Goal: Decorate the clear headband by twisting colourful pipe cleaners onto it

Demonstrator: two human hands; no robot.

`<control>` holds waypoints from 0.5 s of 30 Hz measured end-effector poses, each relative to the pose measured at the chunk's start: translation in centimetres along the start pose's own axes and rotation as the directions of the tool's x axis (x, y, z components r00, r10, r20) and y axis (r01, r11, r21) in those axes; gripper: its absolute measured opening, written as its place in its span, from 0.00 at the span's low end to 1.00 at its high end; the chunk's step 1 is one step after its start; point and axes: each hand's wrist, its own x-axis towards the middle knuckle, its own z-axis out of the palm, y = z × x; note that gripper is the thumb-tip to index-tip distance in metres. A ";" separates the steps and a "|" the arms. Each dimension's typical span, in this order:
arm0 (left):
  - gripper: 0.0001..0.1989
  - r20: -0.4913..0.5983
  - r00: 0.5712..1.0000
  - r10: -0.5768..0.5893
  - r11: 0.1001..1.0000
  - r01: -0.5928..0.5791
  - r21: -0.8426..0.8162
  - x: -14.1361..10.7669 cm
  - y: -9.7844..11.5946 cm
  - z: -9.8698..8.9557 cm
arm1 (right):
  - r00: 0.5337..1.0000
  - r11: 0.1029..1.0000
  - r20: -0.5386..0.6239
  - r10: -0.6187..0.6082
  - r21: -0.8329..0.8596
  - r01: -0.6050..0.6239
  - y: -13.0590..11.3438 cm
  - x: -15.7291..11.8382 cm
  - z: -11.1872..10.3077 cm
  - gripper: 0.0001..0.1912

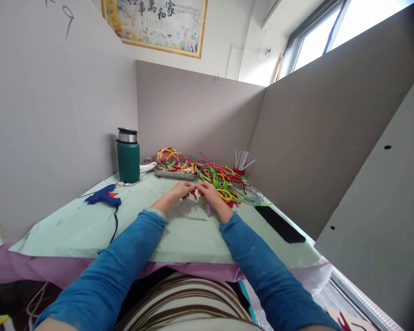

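My left hand [182, 190] and my right hand [207, 191] meet over the middle of the covered table, fingertips nearly touching. Both pinch a small red fuzzy piece [194, 194] between them, with a short end hanging down. A purple fuzzy piece [209, 209] hangs or lies just under my right hand; which one I cannot tell. Below my hands a thin grey wire [195, 218] lies on the cloth. Just beyond my right hand spreads a pile of coloured pipe cleaners [221, 177].
On the left stand a green bottle [129, 158] and a blue glue gun [105, 196] with its cord. A metal tray [175, 175] holds coloured pieces at the back. White sticks [241, 161] stand in a red holder; a black flat object [279, 224] lies right. Partitions enclose the table.
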 end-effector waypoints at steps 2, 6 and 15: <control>0.15 0.026 0.999 -0.047 0.998 0.047 -0.033 0.0 0.1 0.0 | 0.999 1.000 0.030 -0.020 -0.024 0.020 0.0 -0.1 0.0 0.17; 0.13 0.105 0.989 -0.100 0.982 0.115 -0.147 0.0 0.1 -0.1 | 0.998 0.998 0.035 -0.054 -0.044 0.055 -0.2 -0.3 0.0 0.15; 0.06 0.035 0.999 -0.041 0.990 0.035 0.138 0.4 -0.2 0.1 | 0.999 0.997 0.012 -0.046 -0.063 0.047 0.2 0.1 0.0 0.12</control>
